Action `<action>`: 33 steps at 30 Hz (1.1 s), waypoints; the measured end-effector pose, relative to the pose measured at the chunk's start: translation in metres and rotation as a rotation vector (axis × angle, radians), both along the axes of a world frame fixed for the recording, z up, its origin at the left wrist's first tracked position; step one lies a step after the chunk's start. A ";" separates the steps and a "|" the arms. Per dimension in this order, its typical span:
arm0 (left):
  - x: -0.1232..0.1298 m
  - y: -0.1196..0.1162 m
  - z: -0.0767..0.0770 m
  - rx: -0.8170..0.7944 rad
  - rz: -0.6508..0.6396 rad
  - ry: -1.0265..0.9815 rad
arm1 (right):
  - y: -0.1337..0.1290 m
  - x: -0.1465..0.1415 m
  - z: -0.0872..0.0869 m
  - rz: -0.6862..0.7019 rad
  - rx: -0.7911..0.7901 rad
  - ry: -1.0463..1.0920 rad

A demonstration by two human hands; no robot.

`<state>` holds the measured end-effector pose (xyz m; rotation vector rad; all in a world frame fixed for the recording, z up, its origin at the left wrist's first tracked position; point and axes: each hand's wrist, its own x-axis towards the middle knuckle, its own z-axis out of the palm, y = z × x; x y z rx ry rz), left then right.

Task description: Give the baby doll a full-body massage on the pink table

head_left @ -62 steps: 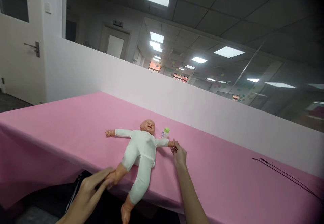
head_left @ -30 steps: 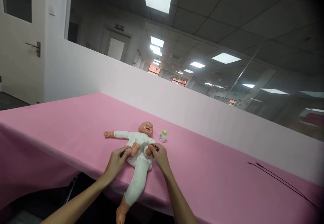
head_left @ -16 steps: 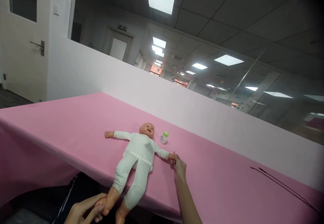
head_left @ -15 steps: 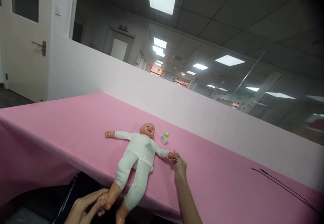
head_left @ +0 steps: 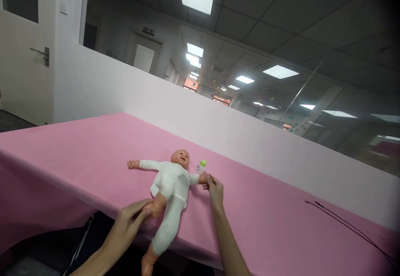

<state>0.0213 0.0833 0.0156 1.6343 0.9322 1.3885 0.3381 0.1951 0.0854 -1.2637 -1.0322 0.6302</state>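
Note:
A baby doll (head_left: 175,180) in a white cloth suit lies on its back on a pink-covered table (head_left: 265,226), its head toward the wall. My left hand (head_left: 129,220) is closed around the doll's foot on the left side, and that leg is bent up toward the belly. The other leg hangs over the table's near edge. My right hand (head_left: 214,187) pinches the doll's hand on the right side. Close to the doll's head and that hand stands a small clear bottle (head_left: 201,167) with a green cap.
Thin black cables (head_left: 346,222) lie on the table at the right. A white low wall (head_left: 175,101) with glass above runs behind the table. A door (head_left: 25,68) with a metal handle is at the far left.
My left hand has pushed the doll's foot up and forward, bending the leg. My right hand has moved slightly up and left, bringing the doll's hand nearer the bottle.

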 end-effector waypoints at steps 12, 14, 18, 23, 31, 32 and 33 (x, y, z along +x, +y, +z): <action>-0.019 -0.014 -0.017 -0.007 0.064 0.013 | -0.010 -0.014 0.004 0.047 0.054 0.054; 0.002 0.017 0.003 0.020 0.096 -0.032 | -0.013 -0.042 0.010 0.154 0.058 -0.168; 0.032 0.055 0.025 0.030 0.110 -0.091 | -0.013 -0.064 0.003 0.193 0.086 -0.385; 0.006 0.010 -0.001 0.022 0.078 -0.026 | -0.002 0.003 -0.004 0.013 -0.056 -0.077; -0.029 -0.072 -0.090 -0.093 0.078 0.083 | -0.003 0.062 -0.037 -0.226 -0.257 0.038; -0.027 -0.072 -0.094 -0.083 0.080 0.103 | -0.004 0.059 -0.037 -0.237 -0.252 0.019; -0.026 -0.070 -0.095 -0.063 0.086 0.135 | -0.008 0.055 -0.036 -0.252 -0.239 -0.015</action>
